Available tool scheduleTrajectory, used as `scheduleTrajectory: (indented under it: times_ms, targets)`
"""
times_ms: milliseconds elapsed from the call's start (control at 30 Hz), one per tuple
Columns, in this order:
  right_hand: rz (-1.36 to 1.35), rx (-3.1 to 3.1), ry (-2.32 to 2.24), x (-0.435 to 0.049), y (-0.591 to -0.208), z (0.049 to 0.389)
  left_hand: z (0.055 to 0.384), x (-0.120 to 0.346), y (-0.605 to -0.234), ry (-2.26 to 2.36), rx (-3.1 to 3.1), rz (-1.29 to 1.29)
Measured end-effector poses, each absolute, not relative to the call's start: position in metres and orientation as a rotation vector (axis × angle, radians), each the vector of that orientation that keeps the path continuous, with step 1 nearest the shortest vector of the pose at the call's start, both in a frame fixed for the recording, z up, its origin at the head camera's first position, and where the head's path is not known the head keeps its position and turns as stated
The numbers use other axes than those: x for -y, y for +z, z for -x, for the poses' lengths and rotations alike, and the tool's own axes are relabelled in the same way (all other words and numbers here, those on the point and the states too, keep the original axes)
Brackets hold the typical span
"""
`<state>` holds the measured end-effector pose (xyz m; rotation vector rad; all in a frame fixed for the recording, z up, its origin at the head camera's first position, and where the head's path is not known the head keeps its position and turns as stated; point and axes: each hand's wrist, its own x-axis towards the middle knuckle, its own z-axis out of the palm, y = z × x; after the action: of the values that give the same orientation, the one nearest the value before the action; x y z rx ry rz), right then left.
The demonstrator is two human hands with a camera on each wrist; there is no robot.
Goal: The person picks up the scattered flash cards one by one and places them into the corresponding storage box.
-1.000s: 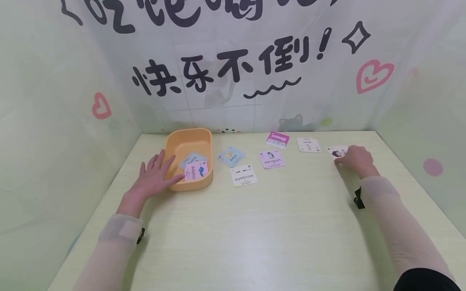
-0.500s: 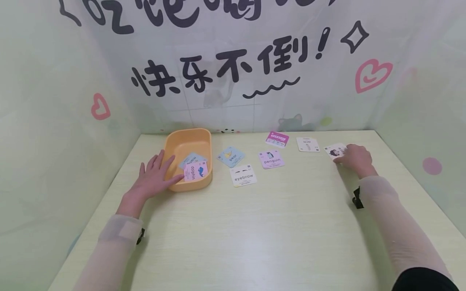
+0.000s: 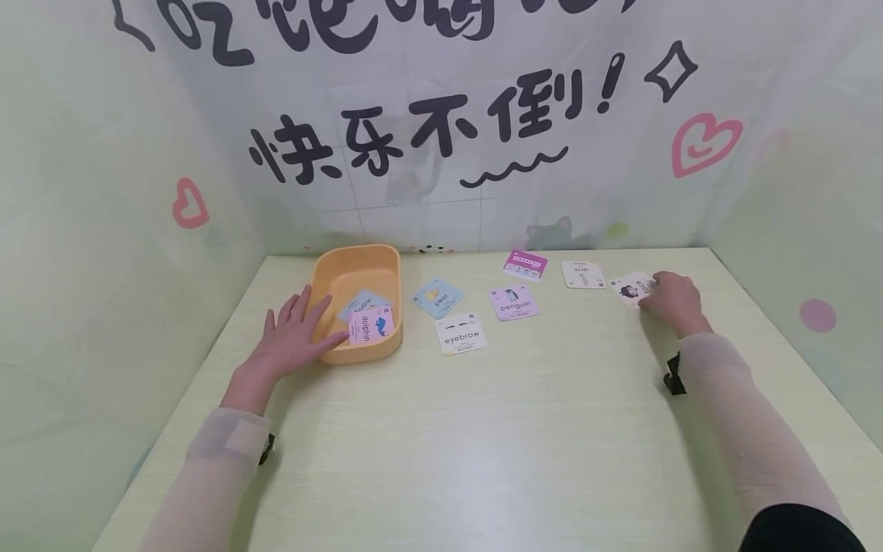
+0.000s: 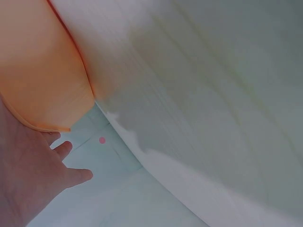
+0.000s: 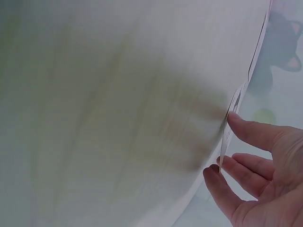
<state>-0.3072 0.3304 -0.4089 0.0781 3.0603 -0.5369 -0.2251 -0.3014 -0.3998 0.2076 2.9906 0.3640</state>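
A: What does the right hand [image 3: 672, 304] have?

B: A picture card [image 3: 629, 289], pinched between thumb and fingers; the right wrist view shows that card nearly edge-on. It sits near the back edge of the tabletop [image 3: 497, 429], toward the right, with the hand between it and the side edge. Whether it lies flat, I can't tell.

A: How much room around it?

B: On its left, just a narrow strip before the upside-down arm card [image 3: 583, 275]. Toward the person it's roomier: pale surface runs on between the forearms.

A: And the left hand [image 3: 293, 341]?

B: Fingers spread at the left rim of the orange tray [image 3: 369, 351], thumb over the front corner, pointing at the dolphin card [image 3: 375, 325] (touching it or not, I can't say). That card overlaps a blue card [image 3: 363, 301] inside, near the right wall.

A: Anything between tray and arm card?

B: The pear card [image 3: 438, 298] lies just beside the tray, the eyebrow card [image 3: 461, 334] nearer the person, then the penguin card [image 3: 513, 303]. The magenta card [image 3: 526, 264] lies close to the back edge. Gaps separate all four.
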Motion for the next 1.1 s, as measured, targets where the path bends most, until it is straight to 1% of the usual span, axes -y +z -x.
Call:
scheduleTrajectory:
  times_ms: [467, 733, 1100]
  targets:
    - [-0.152, -3.039, -0.71, -0.3386, -0.4109, 0.31, 0.2246, 0.2993, -0.4002, 0.391, -2.99, -0.209]
    - [-0.278, -2.934, -0.94, -0.3377, -0.4111, 0.311, 0.2238, 0.3001, -0.4011, 0.408, -3.0, -0.215]
    - [-0.31, -2.858, -1.153, -0.3345, -0.4062, 0.3152, 0.2236, 0.3005, -0.3987, 0.375, -2.996, -0.205]
